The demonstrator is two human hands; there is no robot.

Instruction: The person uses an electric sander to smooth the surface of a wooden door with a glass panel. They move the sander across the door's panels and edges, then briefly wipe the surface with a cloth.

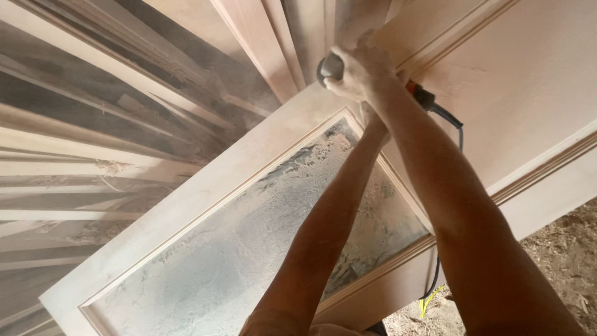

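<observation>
Dust-hazed stacked timber lies beyond the panelled door, so keep both hands, right hand and left hand, wrapped tight on the sander at its upper rail, pressing flat and even.

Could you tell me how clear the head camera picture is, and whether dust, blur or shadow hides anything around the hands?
Head view: airborne dust hazes the stacked wood at upper left; the door panel is coated with pale dust; the right hand and power tool look soft and washed out; the left hand is mostly hidden behind the right forearm; light is warm and diffuse, without glare.
</observation>
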